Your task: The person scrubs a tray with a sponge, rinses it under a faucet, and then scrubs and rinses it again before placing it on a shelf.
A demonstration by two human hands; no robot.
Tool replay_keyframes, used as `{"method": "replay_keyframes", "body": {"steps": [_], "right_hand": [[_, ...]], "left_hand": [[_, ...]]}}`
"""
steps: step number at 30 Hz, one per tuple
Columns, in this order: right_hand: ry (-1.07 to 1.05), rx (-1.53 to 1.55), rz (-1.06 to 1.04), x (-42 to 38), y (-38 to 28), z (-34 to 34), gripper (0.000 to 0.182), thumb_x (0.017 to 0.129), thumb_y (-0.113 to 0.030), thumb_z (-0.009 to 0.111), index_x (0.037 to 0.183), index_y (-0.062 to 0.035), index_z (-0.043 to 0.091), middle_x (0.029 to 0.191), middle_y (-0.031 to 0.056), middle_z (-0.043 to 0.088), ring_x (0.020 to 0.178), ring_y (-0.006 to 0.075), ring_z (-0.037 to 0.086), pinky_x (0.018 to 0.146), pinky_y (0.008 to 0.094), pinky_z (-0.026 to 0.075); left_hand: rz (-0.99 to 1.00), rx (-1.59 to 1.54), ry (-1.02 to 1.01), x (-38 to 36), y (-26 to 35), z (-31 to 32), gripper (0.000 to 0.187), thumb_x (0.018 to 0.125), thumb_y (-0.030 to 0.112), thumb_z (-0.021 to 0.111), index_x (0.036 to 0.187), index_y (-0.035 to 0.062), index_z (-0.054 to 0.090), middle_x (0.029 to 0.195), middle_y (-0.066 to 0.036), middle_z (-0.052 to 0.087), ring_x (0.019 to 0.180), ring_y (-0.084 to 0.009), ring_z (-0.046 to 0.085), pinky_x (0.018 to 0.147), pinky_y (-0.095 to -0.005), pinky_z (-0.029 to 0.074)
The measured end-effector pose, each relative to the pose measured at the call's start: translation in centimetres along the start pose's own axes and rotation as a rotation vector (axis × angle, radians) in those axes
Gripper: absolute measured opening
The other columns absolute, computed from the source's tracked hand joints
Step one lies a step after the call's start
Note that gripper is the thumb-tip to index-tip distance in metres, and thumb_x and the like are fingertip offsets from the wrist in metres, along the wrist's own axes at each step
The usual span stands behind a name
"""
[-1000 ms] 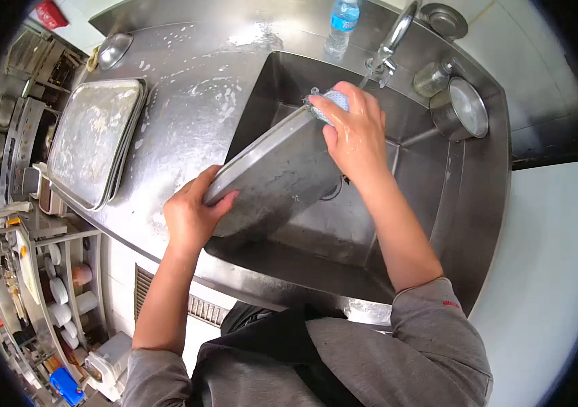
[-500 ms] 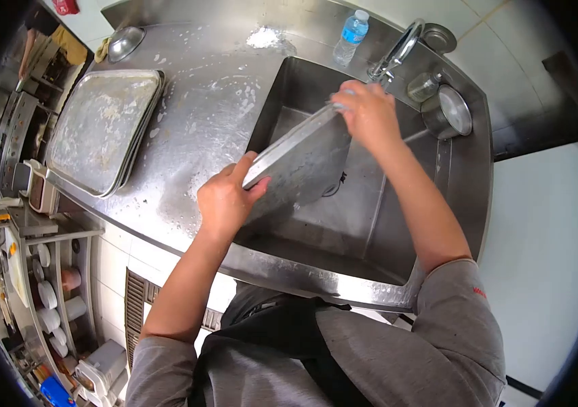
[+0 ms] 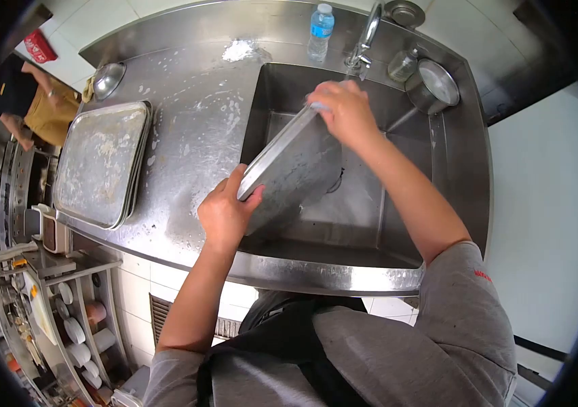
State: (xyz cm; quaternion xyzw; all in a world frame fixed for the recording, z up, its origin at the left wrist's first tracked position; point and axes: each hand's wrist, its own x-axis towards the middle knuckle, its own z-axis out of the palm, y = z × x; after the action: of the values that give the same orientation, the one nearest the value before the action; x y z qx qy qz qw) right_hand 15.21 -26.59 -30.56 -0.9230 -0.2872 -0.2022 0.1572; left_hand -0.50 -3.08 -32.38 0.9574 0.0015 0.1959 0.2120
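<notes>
A metal baking tray (image 3: pixel 296 169) stands tilted on edge over the steel sink (image 3: pixel 350 237). My left hand (image 3: pixel 223 211) is closed on its near end, thumb on one side and fingers on the other. At the far upper end of the tray, below the faucet (image 3: pixel 369 34), is my right hand (image 3: pixel 344 112), its fingers curled at the rim and slightly blurred. Something small and pale blue shows under those fingers; I cannot make out what it is. A dark curled strand (image 3: pixel 335 182) lies in the sink beyond the tray.
Stacked, stained trays (image 3: pixel 102 163) lie on the counter at left, near a metal bowl (image 3: pixel 108 81). A water bottle (image 3: pixel 321 32), a glass jar (image 3: pixel 403 66) and a saucepan (image 3: pixel 433 87) line the sink's back. Another person (image 3: pixel 31 102) stands at far left.
My view has shifted, so the counter appears lower at left and more of the other person shows. Both hands stay at the tray, which keeps about the same tilt.
</notes>
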Motion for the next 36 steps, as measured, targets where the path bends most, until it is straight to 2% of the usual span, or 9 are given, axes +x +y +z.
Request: {"method": "replay_keyframes", "body": {"steps": [3,7,11,15,19,23,27,33,36], "right_hand": [[-0.013,0.128,0.228,0.4,2.3,0.5,0.024,0.078,-0.010,0.069,0.098,-0.0226,0.068,0.111,-0.0044,0.065,0.106,0.0292,0.055,0.085,0.0459,0.046],[0.040,0.015,-0.062,-1.2,-2.0,1.0,0.022,0.080,-0.010,0.066,0.099,-0.0210,0.068,0.111,-0.0058,0.065,0.105,0.0285,0.056,0.084,0.0466,0.046],[0.053,0.178,0.211,0.2,2.1,1.6,0.022,0.078,-0.008,0.066,0.096,-0.0209,0.068,0.111,-0.0070,0.065,0.110,0.0286,0.052,0.085,0.0501,0.044],[0.026,0.075,-0.075,-0.8,-1.8,2.0,0.017,0.084,-0.013,0.060,0.095,-0.0230,0.068,0.107,-0.0053,0.067,0.104,0.0302,0.054,0.086,0.0520,0.042],[0.005,0.188,0.255,1.0,3.4,1.3,0.019,0.084,-0.013,0.060,0.096,-0.0240,0.068,0.109,-0.0062,0.066,0.105,0.0294,0.054,0.089,0.0523,0.040],[0.010,0.036,-0.079,-0.8,-2.6,1.7,0.020,0.081,-0.013,0.063,0.096,-0.0254,0.068,0.105,-0.0076,0.065,0.110,0.0272,0.051,0.088,0.0550,0.039],[0.029,0.160,0.235,1.1,4.1,1.5,0.020,0.081,-0.014,0.063,0.096,-0.0268,0.067,0.103,-0.0066,0.065,0.105,0.0282,0.052,0.081,0.0539,0.041],[0.067,0.150,-0.180,-0.8,-1.5,1.7,0.023,0.081,-0.007,0.058,0.093,-0.0236,0.070,0.103,-0.0063,0.065,0.102,0.0272,0.053,0.084,0.0501,0.039],[-0.035,0.051,0.111,0.4,2.1,1.2,0.016,0.082,-0.014,0.062,0.093,-0.0236,0.069,0.103,-0.0101,0.066,0.113,0.0261,0.052,0.086,0.0480,0.041]], "left_hand": [[0.021,0.012,0.018,0.1,0.5,0.0,0.049,0.070,0.030,0.084,0.113,0.0124,0.067,0.076,-0.010,0.068,0.060,-0.0264,0.065,0.055,-0.0353,0.051],[-0.005,0.021,0.013,0.1,0.3,0.0,0.049,0.070,0.030,0.084,0.113,0.0117,0.067,0.077,-0.011,0.068,0.062,-0.0276,0.066,0.056,-0.0356,0.051],[0.011,0.057,0.022,0.3,0.9,0.2,0.050,0.070,0.031,0.084,0.113,0.0110,0.067,0.078,-0.012,0.069,0.064,-0.0287,0.067,0.057,-0.0360,0.052],[-0.029,0.057,-0.003,-0.1,0.2,0.1,0.050,0.070,0.032,0.084,0.112,0.0110,0.067,0.079,-0.012,0.069,0.065,-0.0290,0.067,0.057,-0.0366,0.052],[0.036,0.068,0.053,0.0,0.7,0.4,0.048,0.070,0.032,0.083,0.110,0.0114,0.068,0.074,-0.009,0.067,0.061,-0.0268,0.065,0.052,-0.0355,0.050],[-0.017,0.053,0.013,0.0,0.7,0.3,0.051,0.072,0.032,0.083,0.114,0.0089,0.067,0.085,-0.015,0.070,0.072,-0.0320,0.069,0.063,-0.0371,0.054],[-0.022,0.038,-0.020,0.2,1.4,0.2,0.051,0.072,0.033,0.083,0.114,0.0085,0.067,0.087,-0.015,0.071,0.074,-0.0321,0.069,0.064,-0.0373,0.054],[-0.034,0.082,0.008,-0.1,0.6,0.3,0.051,0.071,0.033,0.084,0.112,0.0080,0.067,0.086,-0.015,0.071,0.074,-0.0326,0.069,0.064,-0.0379,0.054],[0.045,0.070,0.055,0.1,0.9,0.6,0.047,0.070,0.032,0.084,0.109,0.0099,0.068,0.081,-0.011,0.070,0.067,-0.0296,0.068,0.057,-0.0361,0.052]]}}
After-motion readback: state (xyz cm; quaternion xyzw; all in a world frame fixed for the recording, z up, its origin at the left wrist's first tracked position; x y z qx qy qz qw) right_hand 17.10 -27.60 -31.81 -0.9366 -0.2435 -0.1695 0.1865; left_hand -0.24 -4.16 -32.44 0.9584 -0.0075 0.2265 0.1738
